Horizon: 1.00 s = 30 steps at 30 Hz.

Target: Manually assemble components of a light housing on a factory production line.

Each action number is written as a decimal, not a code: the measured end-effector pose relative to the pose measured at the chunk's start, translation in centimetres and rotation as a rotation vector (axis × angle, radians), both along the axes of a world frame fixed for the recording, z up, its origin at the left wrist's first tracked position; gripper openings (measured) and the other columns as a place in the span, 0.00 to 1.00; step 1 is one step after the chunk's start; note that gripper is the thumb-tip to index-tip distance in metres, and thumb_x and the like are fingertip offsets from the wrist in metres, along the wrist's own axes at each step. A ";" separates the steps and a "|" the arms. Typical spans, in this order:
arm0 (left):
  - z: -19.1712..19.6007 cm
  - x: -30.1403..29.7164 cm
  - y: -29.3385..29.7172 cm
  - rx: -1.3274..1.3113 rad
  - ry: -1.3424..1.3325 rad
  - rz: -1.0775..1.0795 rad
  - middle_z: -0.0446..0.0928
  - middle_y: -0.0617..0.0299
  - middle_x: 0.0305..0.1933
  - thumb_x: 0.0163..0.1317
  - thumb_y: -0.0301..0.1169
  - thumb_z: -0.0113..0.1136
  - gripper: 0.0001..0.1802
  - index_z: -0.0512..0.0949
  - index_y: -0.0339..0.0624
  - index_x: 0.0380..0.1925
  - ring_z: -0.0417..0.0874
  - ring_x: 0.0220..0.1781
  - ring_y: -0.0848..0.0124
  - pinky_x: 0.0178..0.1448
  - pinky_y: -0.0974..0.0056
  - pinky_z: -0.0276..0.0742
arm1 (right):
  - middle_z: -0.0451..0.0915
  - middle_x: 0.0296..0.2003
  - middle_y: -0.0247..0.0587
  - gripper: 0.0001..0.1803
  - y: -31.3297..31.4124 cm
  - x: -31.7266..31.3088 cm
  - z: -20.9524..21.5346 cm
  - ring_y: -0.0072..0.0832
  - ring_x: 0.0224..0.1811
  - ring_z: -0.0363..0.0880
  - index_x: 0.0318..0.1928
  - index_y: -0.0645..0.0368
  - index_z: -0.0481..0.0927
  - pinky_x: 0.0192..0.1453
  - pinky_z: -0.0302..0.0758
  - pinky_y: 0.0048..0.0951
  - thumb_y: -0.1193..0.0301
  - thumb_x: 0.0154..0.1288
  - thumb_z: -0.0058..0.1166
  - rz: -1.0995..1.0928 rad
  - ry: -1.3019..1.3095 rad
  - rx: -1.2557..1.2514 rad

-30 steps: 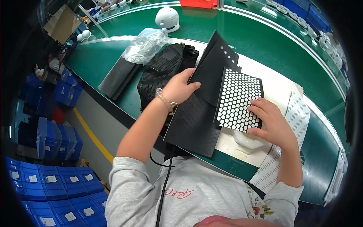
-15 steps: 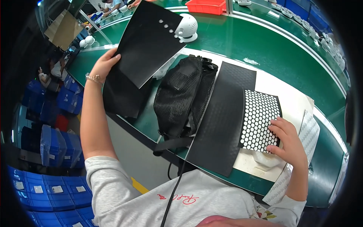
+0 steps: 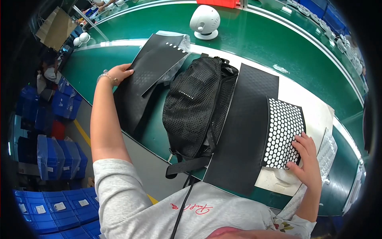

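My left hand [image 3: 119, 74] pinches the left edge of a black sheet [image 3: 157, 55] with a row of white dots near its far end. That sheet lies over another dark textured sheet [image 3: 131, 105] at the table's left. My right hand [image 3: 307, 159] rests with fingers apart on the right edge of a black sheet covered in round white pads [image 3: 283, 133]. Beneath its near end is a whitish object [image 3: 287, 176], partly hidden. Left of the padded sheet lies a long black textured sheet [image 3: 248, 127].
A black mesh bag [image 3: 191, 107] with a strap stands mid-table. Beyond it, a white rounded device [image 3: 205, 22] sits on the green surface near a red bin [image 3: 219, 3]. Printed strips [image 3: 327, 155] lie at right. Blue crates [image 3: 59, 209] are stacked at lower left.
My left hand has lowered the dotted black sheet from above the table onto the dark sheet at the left. My right hand stays on the padded sheet. The view has shifted slightly.
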<state>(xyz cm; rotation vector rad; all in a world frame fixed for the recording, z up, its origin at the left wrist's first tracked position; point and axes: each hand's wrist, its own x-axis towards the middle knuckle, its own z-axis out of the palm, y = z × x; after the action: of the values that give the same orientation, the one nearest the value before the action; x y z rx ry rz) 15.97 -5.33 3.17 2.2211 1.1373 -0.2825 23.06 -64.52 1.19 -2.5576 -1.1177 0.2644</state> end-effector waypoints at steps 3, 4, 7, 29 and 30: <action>-0.9 0.2 1.7 0.349 0.070 -0.325 0.65 0.54 0.60 0.58 0.44 0.52 0.29 0.61 0.47 0.59 0.64 0.62 0.62 0.62 0.64 0.61 | 0.65 0.54 0.45 0.28 0.2 -0.1 0.1 0.46 0.63 0.54 0.48 0.63 0.70 0.66 0.46 0.47 0.62 0.45 0.56 0.010 -0.011 0.014; -1.0 0.3 1.6 0.349 0.073 -0.325 0.65 0.54 0.60 0.58 0.44 0.52 0.29 0.61 0.47 0.59 0.64 0.62 0.62 0.62 0.64 0.61 | 0.66 0.54 0.44 0.28 0.2 -0.1 0.1 0.45 0.62 0.55 0.48 0.61 0.70 0.66 0.46 0.48 0.62 0.45 0.57 0.015 -0.028 0.032; -1.0 0.2 0.0 0.532 0.139 -0.335 0.63 0.54 0.60 0.58 0.45 0.50 0.30 0.60 0.48 0.59 0.64 0.62 0.60 0.62 0.60 0.60 | 0.65 0.55 0.44 0.28 0.1 0.1 -0.1 0.45 0.63 0.55 0.49 0.61 0.69 0.66 0.46 0.49 0.62 0.46 0.56 0.037 -0.027 0.050; -5.7 0.4 -10.4 0.944 0.016 -0.356 0.56 0.60 0.65 0.51 0.35 0.57 0.36 0.55 0.60 0.61 0.62 0.62 0.52 0.53 0.44 0.68 | 0.65 0.56 0.48 0.27 -0.9 0.1 -1.1 0.47 0.64 0.54 0.50 0.63 0.69 0.66 0.43 0.49 0.61 0.50 0.52 0.080 -0.106 0.058; -5.6 0.3 -10.4 0.945 0.042 -0.344 0.56 0.61 0.65 0.51 0.34 0.57 0.36 0.55 0.61 0.61 0.63 0.61 0.53 0.52 0.45 0.69 | 0.65 0.56 0.48 0.27 -0.8 0.1 -1.1 0.47 0.64 0.54 0.50 0.63 0.69 0.66 0.43 0.49 0.61 0.50 0.52 0.085 -0.110 0.060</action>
<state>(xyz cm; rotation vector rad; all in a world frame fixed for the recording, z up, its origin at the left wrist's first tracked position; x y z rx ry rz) 16.24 -15.72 -2.47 3.2586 1.0099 0.1148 23.16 -65.34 0.06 -2.5020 -1.2575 0.1097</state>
